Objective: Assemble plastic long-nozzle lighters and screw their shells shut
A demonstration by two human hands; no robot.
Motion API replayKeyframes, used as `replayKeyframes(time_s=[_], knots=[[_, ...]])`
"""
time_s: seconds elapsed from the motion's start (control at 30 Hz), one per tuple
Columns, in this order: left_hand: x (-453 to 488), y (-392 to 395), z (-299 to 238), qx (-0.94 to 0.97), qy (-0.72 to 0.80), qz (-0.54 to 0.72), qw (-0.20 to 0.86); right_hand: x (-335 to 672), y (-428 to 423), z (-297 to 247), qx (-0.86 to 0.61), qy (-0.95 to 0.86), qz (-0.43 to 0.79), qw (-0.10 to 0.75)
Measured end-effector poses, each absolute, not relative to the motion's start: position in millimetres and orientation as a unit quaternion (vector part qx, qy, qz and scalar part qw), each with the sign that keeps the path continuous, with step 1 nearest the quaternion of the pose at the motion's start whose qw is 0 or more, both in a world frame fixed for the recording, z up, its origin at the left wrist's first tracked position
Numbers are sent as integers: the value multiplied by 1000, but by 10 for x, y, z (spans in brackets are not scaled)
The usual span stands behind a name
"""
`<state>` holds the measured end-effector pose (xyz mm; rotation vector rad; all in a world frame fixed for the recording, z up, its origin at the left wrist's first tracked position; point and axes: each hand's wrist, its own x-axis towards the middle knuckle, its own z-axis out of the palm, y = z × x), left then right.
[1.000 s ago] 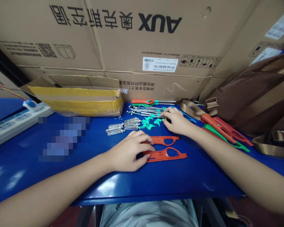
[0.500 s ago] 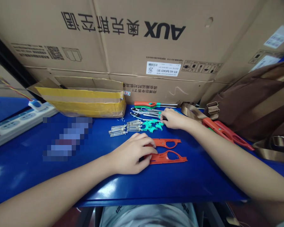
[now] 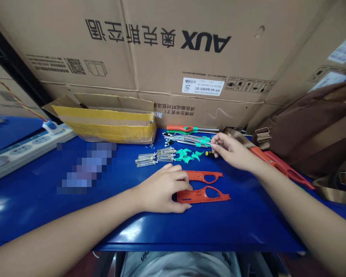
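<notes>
Two orange plastic lighter handle halves, a farther one (image 3: 203,176) and a nearer one (image 3: 203,195), lie side by side on the blue table (image 3: 219,227). My left hand (image 3: 164,188) rests at their left ends, thumb and fingers apart around the nearer half. Farther right, my right hand (image 3: 233,152) pinches a thin metal lighter tube (image 3: 212,144), mostly hidden by the fingers. Beside it lies a bundle of metal tubes with green ends (image 3: 187,139) and wires. Green triggers (image 3: 187,156) and clear lighter fuel tanks (image 3: 155,156) sit between the hands.
A yellow-taped cardboard box (image 3: 109,125) and a white power strip (image 3: 31,148) stand left. An assembled orange lighter (image 3: 180,128) lies at the back. Right are more orange handles (image 3: 282,167) and a brown bag (image 3: 302,123). A yellow-and-black object (image 3: 208,153) shows below my right hand.
My right hand has moved right, away from the tube bundle, with a thin tube between its fingers. My left thumb has come off the nearer orange half. The view has shifted slightly.
</notes>
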<state>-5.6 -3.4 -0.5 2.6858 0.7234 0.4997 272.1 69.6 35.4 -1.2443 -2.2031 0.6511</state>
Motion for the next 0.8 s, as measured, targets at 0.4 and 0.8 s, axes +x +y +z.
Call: replayKeyframes(time_s=[0.4, 0.8], knots=[[-73, 98, -36, 911, 338, 187, 144, 3219, 447, 474, -370, -786, 487, 89], [-109, 188, -122, 897, 329, 231, 184, 3249, 443, 471, -401, -837, 371, -28]])
